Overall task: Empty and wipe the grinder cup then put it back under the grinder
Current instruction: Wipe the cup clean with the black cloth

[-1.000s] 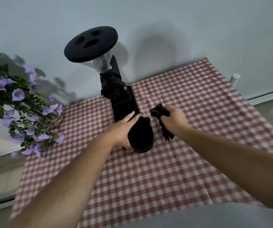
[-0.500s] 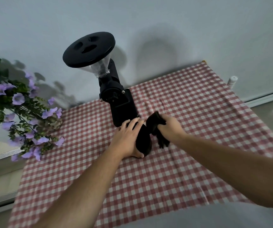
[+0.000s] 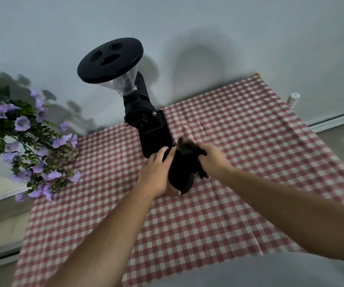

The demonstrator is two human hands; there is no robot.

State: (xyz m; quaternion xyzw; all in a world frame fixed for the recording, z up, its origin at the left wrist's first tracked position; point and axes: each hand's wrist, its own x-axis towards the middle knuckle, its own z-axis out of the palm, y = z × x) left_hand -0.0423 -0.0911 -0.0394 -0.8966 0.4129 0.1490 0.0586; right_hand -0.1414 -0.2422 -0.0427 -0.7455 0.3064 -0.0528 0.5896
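Note:
A black grinder cup (image 3: 180, 175) sits on the red checked tablecloth (image 3: 187, 220), just in front of the black coffee grinder (image 3: 146, 121). My left hand (image 3: 158, 175) wraps around the cup's left side, thumb low near the cloth. Gripped in my right hand (image 3: 212, 158) is a dark cloth (image 3: 188, 149), pressed against the cup's upper right side and blurred by motion. The grinder has a round black lid and a clear hopper. Whether the cup's mouth faces up I cannot tell.
A bunch of purple flowers (image 3: 22, 137) with green leaves fills the left side, close to the table's left edge. A small white bottle (image 3: 292, 98) stands past the table's far right corner. A pale wall is right behind the grinder.
My right hand has brought the dark cloth leftward until it touches the cup's top right. My left hand has stayed around the cup at the grinder's base.

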